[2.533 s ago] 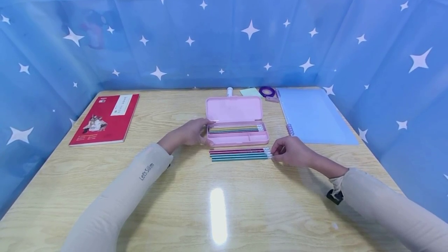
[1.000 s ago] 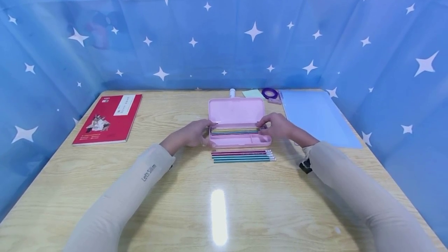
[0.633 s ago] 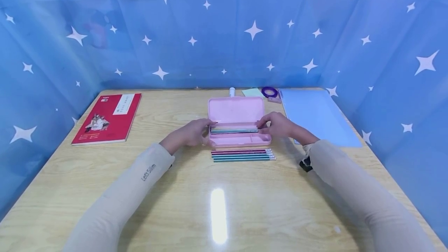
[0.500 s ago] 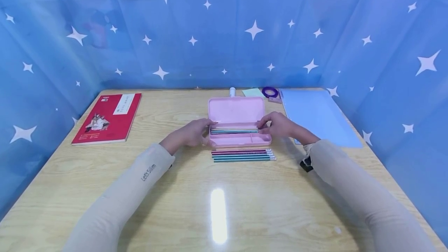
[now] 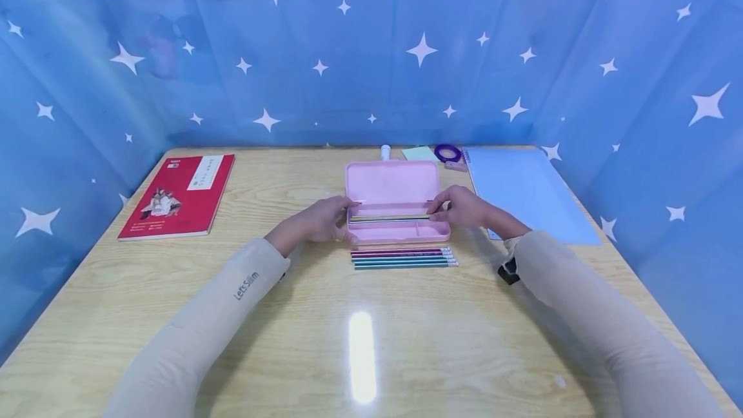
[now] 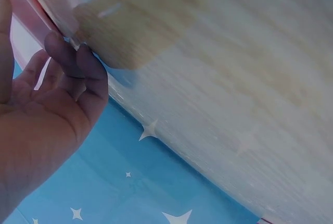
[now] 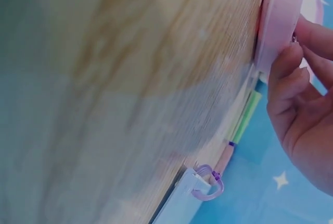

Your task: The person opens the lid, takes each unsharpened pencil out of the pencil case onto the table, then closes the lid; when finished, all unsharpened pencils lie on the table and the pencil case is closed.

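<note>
An open pink pencil case [image 5: 392,182] lies in the middle of the table, lid tipped back. My left hand [image 5: 322,220] grips its left end, thumb at the near side and fingers at the far side. Inside the long compartment are thin coloured pencils [image 5: 390,218], a yellow one showing most. My right hand [image 5: 464,207] pinches their right ends between thumb and fingers, hiding the tips; how many it holds cannot be told. In the right wrist view a small shiny end shows at the fingertips beside the case wall [image 7: 281,21]. Magenta and teal pencils [image 5: 400,258] lie in a row before the case.
At the left lies a red book [image 5: 177,197]. A blue spiral notebook [image 5: 531,192] is at the right. Behind the case stand a white tube [image 5: 386,153], green paper [image 5: 419,153], a purple tape ring [image 5: 447,153] and a pinkish eraser-like block [image 5: 455,166].
My right hand has moved from the row of pencils on the table to the case's right end. The pencils there have shifted in its fingers. The left hand has stayed on the case.
</note>
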A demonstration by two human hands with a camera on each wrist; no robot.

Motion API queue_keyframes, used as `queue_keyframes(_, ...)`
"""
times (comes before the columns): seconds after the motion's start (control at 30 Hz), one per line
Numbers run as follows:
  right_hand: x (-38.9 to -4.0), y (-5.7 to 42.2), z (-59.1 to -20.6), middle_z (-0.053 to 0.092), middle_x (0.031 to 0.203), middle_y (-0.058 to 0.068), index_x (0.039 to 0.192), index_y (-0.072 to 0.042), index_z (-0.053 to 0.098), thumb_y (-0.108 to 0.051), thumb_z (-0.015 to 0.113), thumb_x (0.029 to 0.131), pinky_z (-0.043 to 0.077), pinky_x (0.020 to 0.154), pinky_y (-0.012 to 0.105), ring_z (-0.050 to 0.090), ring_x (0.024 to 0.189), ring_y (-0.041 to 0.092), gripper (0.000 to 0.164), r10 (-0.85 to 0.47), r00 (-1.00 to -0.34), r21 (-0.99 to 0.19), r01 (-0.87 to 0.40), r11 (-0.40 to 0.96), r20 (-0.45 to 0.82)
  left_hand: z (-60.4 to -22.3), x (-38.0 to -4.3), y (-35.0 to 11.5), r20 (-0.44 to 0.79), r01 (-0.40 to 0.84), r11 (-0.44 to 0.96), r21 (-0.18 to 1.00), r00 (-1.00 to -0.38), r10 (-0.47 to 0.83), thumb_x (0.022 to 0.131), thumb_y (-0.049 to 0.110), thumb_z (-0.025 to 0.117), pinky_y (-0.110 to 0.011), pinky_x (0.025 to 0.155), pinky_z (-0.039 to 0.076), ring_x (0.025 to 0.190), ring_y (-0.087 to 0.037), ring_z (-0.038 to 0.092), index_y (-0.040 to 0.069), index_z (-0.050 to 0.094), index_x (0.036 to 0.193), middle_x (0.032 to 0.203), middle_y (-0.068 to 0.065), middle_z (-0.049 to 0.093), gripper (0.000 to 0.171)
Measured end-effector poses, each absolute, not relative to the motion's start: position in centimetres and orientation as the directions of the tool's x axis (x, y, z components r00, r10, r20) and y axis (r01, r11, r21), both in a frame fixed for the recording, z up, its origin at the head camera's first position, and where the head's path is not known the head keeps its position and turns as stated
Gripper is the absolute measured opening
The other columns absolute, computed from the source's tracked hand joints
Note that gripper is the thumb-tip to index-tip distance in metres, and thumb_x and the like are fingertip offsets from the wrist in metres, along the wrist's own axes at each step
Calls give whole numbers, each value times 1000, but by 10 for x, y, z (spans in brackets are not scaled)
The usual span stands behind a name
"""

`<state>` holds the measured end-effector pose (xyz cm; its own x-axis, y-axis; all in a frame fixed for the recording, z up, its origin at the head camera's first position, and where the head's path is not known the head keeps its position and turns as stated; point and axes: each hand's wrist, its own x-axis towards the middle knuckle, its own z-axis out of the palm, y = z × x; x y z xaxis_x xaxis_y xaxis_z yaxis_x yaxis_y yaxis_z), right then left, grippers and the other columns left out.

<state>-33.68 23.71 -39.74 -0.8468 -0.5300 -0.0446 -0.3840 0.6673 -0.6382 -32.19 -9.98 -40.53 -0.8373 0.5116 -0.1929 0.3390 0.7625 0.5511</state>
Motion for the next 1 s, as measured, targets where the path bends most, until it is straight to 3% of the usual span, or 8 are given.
queue_keyframes(0.1, -336, 239, -397, 71, 113, 18, 98, -1, 76, -2, 68, 92, 44, 59, 30, 66, 92, 27, 10, -512, -858, -631, -372, 680, -46, -406, -322, -99, -190, 342, 758, 555, -835, 516, 73, 45, 84, -42, 119, 26, 146, -29, 30, 12, 40, 151, 156, -11, 38, 95)
queue_keyframes(0.3, -336, 242, -397, 73, 98, 9, 97, -2, 76, -4, 70, 91, 50, 64, 31, 63, 79, 20, 9, -506, -863, -623, -396, 674, 1, -405, -322, -98, -184, 357, 764, 537, -835, 519, 74, 45, 83, -42, 119, 27, 145, -30, 32, 11, 41, 150, 154, -12, 40, 94)
queue_keyframes(0.5, -328, 244, -394, 74, 91, 6, 97, -4, 78, -8, 74, 89, 44, 54, 29, 54, 62, 20, 10, -452, -891, -636, -371, 677, 39, -405, -321, -100, -186, 355, 767, 535, -835, 517, 74, 45, 83, -43, 119, 26, 146, -30, 30, 11, 40, 151, 156, -11, 37, 94)
queue_keyframes(0.67, -318, 250, -391, 73, 88, 7, 96, -4, 78, -9, 74, 90, 44, 54, 29, 53, 56, 19, 10, -431, -898, -648, -381, 660, 89, -405, -321, -100, -188, 353, 770, 531, -837, 513, 74, 45, 83, -42, 120, 25, 146, -29, 30, 12, 40, 151, 157, -10, 37, 93)
queue_keyframes(0.87, -308, 257, -388, 68, 74, 16, 95, -2, 78, -9, 73, 90, 34, 48, 27, 37, 48, 11, 10, -422, -900, -670, -383, 636, 113, -406, -322, -99, -182, 356, 771, 529, -839, 512, 75, 46, 82, -42, 120, 25, 146, -29, 30, 11, 40, 151, 156, -11, 38, 93)
queue_keyframes(1.0, -301, 262, -386, 66, 70, 19, 95, -2, 78, -9, 73, 91, 36, 47, 27, 39, 48, 11, 10, -410, -904, -685, -374, 625, 120, -407, -322, -99, -173, 375, 767, 521, -833, 525, 75, 46, 80, -43, 120, 23, 146, -30, 29, 10, 40, 151, 156, -12, 37, 93)
